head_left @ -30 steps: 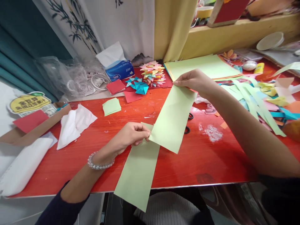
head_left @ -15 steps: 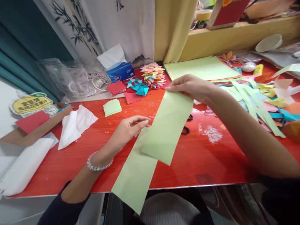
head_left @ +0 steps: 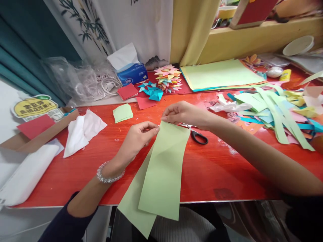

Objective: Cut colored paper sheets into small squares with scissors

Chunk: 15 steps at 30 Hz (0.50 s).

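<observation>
Two long light-green paper strips overlap over the red table's front edge. My right hand (head_left: 176, 112) pinches the upper strip (head_left: 165, 171) at its top left corner. Close beside it, my left hand (head_left: 140, 139), with a beaded bracelet on the wrist, pinches the lower strip (head_left: 136, 198), whose top end is hidden under the upper one. Both strips hang past the edge at their lower ends. Black-handled scissors (head_left: 199, 137) lie just right of the strips, their blades partly hidden by my right hand and the paper.
Small green squares (head_left: 122, 113) and red squares (head_left: 127, 91) lie behind my left hand, near a folded-paper stack (head_left: 168, 79) and tissue pack (head_left: 132, 72). Paper scraps (head_left: 275, 111) cover the right side. Large green sheets (head_left: 222, 74) lie at the back, crumpled tissue (head_left: 84, 131) at left.
My right hand has moved left and down to beside my left hand, bringing the upper strip over the lower one. More of the scissors now shows.
</observation>
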Each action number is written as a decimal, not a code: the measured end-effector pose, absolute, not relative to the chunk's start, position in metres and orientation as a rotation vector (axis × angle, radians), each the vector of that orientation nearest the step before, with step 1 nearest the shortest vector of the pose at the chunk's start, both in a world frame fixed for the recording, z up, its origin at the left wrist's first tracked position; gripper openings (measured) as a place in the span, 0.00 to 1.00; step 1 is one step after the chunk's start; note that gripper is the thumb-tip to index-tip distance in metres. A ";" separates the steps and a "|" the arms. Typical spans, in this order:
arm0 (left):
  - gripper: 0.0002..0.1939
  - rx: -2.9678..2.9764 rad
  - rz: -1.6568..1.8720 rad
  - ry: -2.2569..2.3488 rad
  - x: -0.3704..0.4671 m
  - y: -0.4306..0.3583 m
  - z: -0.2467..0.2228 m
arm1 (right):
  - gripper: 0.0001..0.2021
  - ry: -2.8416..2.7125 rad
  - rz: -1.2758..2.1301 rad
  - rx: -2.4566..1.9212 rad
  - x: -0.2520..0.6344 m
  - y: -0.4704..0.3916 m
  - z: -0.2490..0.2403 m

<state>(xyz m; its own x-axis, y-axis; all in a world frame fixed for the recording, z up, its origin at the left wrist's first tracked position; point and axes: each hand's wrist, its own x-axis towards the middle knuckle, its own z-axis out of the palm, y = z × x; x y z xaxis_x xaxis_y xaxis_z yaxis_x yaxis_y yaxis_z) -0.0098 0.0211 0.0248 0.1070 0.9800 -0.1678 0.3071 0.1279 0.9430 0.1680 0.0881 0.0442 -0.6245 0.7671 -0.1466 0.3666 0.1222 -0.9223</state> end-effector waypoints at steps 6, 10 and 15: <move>0.10 1.350 0.882 1.370 -0.010 0.022 0.021 | 0.10 -2.306 1.176 -1.149 0.163 0.082 0.041; 0.10 1.343 0.891 1.381 -0.010 0.022 0.018 | 0.12 -2.363 1.056 -1.128 0.163 0.081 0.036; 0.11 1.303 0.892 1.374 -0.008 0.020 0.015 | 0.09 -2.487 0.851 -1.058 0.162 0.078 0.033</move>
